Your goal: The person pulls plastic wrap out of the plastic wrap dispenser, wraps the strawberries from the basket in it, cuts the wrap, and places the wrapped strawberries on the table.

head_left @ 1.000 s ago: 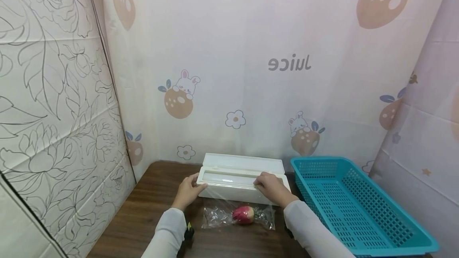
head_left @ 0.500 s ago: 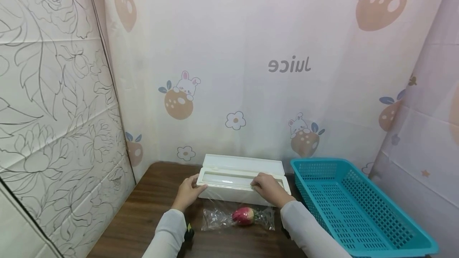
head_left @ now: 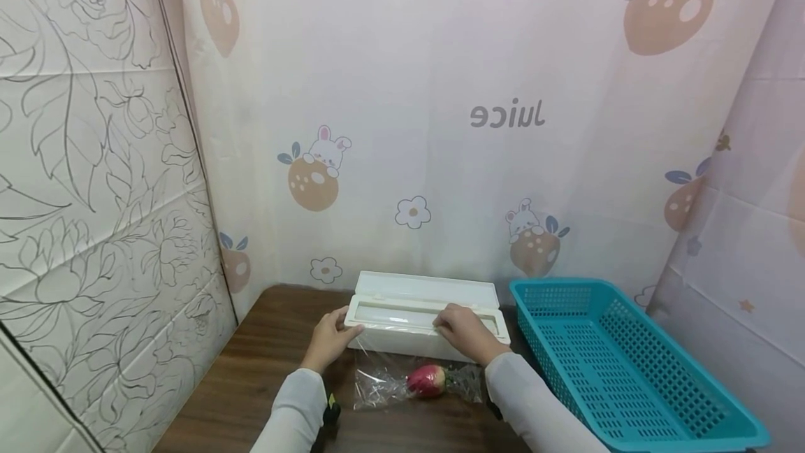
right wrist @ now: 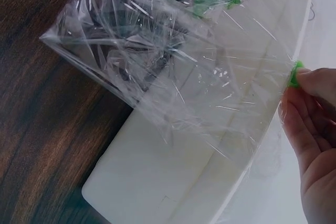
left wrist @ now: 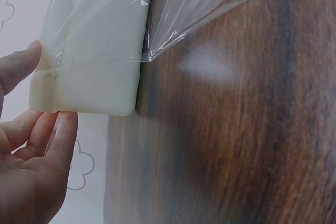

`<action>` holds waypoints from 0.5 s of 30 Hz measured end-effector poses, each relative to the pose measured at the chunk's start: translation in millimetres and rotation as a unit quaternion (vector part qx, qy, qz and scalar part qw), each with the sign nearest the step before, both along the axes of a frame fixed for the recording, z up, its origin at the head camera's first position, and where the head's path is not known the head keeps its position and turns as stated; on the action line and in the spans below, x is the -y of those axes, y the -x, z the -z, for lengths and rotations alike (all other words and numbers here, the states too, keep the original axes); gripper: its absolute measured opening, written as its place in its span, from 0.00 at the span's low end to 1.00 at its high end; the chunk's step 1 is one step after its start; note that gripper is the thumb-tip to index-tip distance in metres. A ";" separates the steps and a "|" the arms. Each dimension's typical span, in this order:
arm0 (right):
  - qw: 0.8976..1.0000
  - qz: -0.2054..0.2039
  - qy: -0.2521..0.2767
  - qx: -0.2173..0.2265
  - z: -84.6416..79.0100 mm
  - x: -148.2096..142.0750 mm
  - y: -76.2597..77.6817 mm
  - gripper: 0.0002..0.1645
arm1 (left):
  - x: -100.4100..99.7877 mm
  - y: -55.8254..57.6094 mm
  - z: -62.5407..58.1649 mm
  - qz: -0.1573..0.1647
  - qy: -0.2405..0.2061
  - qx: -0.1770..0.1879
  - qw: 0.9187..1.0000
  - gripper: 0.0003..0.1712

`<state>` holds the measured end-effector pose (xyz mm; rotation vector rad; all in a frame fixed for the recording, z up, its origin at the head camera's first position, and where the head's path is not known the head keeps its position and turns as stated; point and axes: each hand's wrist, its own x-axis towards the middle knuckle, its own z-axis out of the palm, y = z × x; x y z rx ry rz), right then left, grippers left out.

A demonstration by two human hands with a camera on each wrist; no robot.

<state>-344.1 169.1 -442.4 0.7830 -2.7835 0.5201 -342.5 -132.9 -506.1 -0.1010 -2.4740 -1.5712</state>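
We are seeing the right hand (head_left: 465, 333) shifting left along the white box (head_left: 409, 342). The left hand (head_left: 328, 338) is gripping its left end, usefully bracing; the film-wrapped red item (head_left: 425, 381) is lying in front; the right is pinching a green tab (right wrist: 295, 75), best drawn evenly.

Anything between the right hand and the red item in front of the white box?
Yes: clear film covers the red item, and the front of the white box lies between it and the right hand, which pinches a green tab.
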 end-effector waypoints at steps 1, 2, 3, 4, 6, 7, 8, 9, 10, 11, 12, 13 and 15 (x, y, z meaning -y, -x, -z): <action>1.000 -0.001 -0.001 -0.001 0.0 0.3 -0.1 0.05 | 0.1 0.3 0.3 -0.001 0.000 0.000 1.000 0.38; 1.000 0.000 -0.003 0.002 0.1 0.6 -0.3 0.05 | 0.3 0.5 0.8 -0.001 0.000 0.000 1.000 0.38; 1.000 0.002 -0.005 0.006 0.2 0.9 -0.6 0.05 | 0.5 0.8 1.2 0.000 0.001 -0.003 1.000 0.38; 1.000 0.003 -0.006 0.010 0.2 1.2 -0.7 0.05 | 0.6 1.1 1.8 -0.001 0.001 0.000 1.000 0.38; 1.000 0.007 -0.008 0.017 -0.2 1.7 -0.9 0.04 | 1.1 1.3 2.6 -0.001 0.000 0.003 1.000 0.38; 1.000 0.009 -0.008 0.019 -0.3 1.8 -0.9 0.04 | 1.3 1.3 2.8 0.000 0.001 0.001 1.000 0.38; 1.000 0.012 -0.008 0.023 -0.7 2.0 -0.9 0.04 | 1.4 1.4 2.8 0.002 0.002 0.000 1.000 0.38; 1.000 0.012 -0.007 0.026 -1.0 2.1 -0.9 0.04 | 1.6 1.6 2.8 0.003 0.003 -0.001 1.000 0.38; 0.999 0.013 -0.005 0.029 -1.3 2.3 -1.1 0.03 | 1.7 1.7 2.7 0.003 0.001 0.001 1.000 0.38; 0.999 0.013 -0.004 0.032 -1.6 2.4 -1.3 0.03 | 1.8 1.6 2.4 0.004 0.000 0.000 1.000 0.37; 0.999 0.013 -0.002 0.035 -1.7 2.4 -1.4 0.04 | 1.8 1.8 2.2 0.005 -0.001 0.000 1.000 0.37; 0.999 0.014 0.000 0.037 -2.1 2.5 -1.6 0.04 | 1.8 1.8 2.0 0.005 -0.001 0.000 1.000 0.37; 0.999 0.013 0.004 0.041 -2.0 2.4 -1.9 0.05 | 1.6 2.0 1.6 0.005 0.000 -0.001 1.000 0.37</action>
